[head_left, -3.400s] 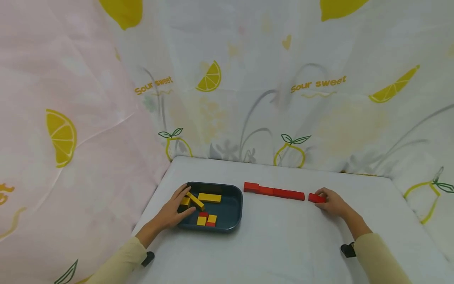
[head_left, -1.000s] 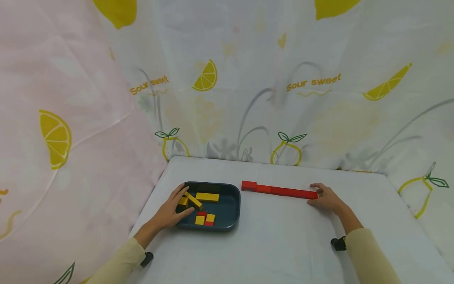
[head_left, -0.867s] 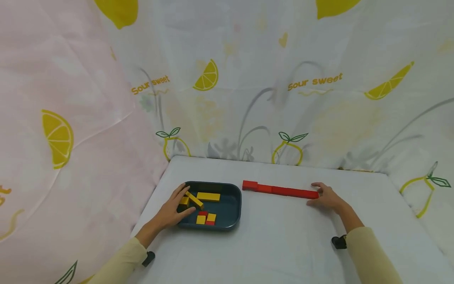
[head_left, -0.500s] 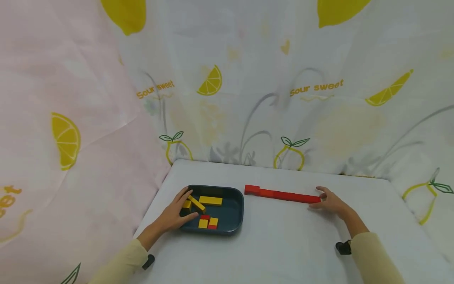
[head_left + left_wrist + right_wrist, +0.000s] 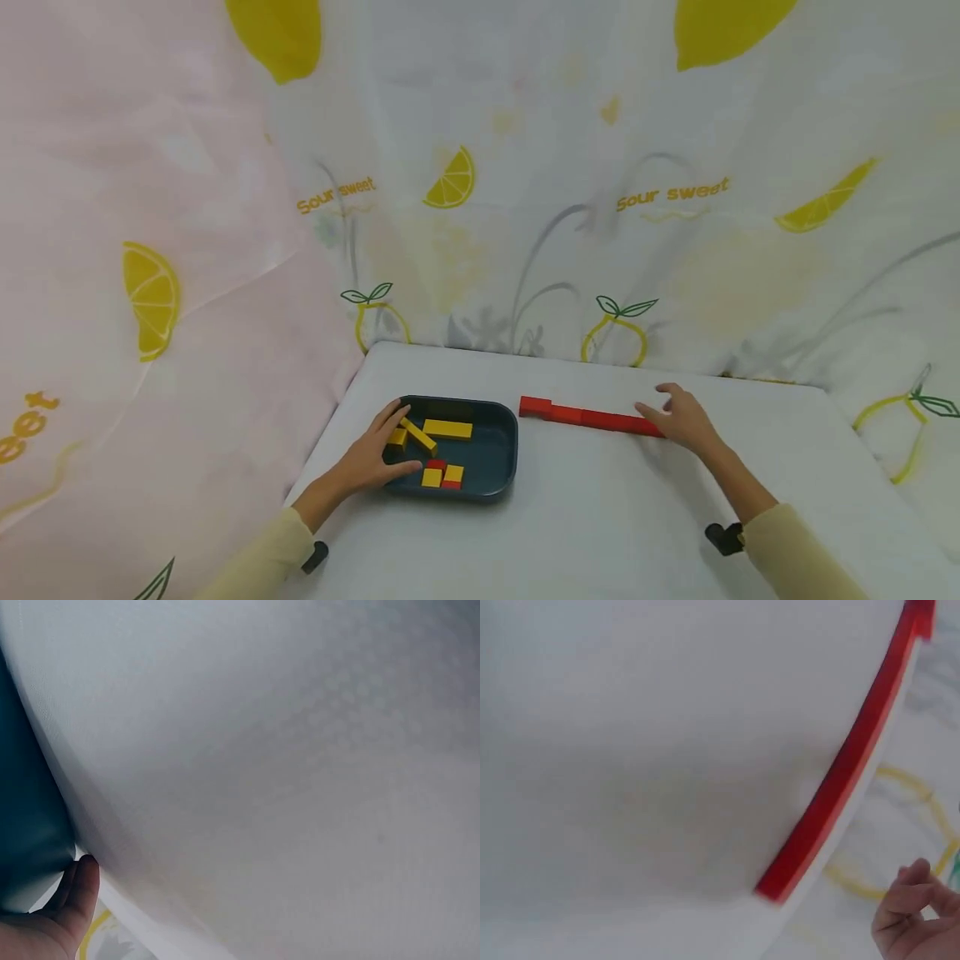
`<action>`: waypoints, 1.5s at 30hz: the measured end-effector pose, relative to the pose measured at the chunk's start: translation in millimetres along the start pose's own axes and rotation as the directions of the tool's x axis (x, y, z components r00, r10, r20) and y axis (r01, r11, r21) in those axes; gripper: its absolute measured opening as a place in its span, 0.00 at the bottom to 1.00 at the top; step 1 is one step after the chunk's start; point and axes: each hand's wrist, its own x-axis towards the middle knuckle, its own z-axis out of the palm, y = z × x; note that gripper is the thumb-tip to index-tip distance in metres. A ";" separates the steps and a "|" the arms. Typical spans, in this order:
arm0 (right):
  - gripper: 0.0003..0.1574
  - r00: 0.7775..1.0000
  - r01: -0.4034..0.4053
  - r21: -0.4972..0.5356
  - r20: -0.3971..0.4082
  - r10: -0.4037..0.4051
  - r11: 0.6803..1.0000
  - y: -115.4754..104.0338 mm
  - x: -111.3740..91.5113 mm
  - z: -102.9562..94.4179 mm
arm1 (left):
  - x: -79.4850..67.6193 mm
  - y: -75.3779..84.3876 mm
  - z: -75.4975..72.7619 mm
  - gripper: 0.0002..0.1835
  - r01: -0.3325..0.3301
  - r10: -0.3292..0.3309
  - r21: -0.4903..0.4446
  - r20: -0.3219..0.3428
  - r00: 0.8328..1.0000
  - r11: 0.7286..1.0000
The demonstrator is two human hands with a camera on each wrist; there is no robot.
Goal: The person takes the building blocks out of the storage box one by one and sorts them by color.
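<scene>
A row of red wooden blocks (image 5: 600,418) lies end to end on the white table, with a wider red block (image 5: 535,407) at its left end. My right hand (image 5: 686,421) is raised over the row's right end, thumb and fingers apart, holding nothing; it hides that end in the head view. In the right wrist view the row (image 5: 840,780) and its free end show, with the hand (image 5: 919,915) apart from it. My left hand (image 5: 367,454) rests at the left side of a dark blue tray (image 5: 514,450), fingers extended along its edge.
Inside the tray are a long yellow block (image 5: 447,430), a slanted yellow block (image 5: 420,436) and several small yellow and red blocks (image 5: 442,476). A lemon-print cloth (image 5: 480,250) hangs behind the table and on its left.
My right hand has set a red block against the row's right end, let go of it and lifted up and leftward over it. My left hand has stayed at the tray.
</scene>
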 end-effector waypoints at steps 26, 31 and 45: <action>0.25 0.739 0.552 0.481 0.094 -0.667 0.681 -207.6 -6.8 184.4 | -6.9 1.2 -5.0 0.53 0.054 -0.053 -0.027 0.011 0.999 0.998; 0.23 0.779 0.443 0.484 0.209 -0.592 0.755 -214.5 2.8 201.2 | -4.8 2.9 2.2 0.51 0.029 -0.029 -0.046 -0.014 0.999 0.999; 0.14 0.677 0.434 0.336 0.491 -0.549 0.836 -220.0 1.2 208.0 | -6.7 1.3 3.8 0.50 0.006 -0.008 -0.024 -0.044 0.999 1.000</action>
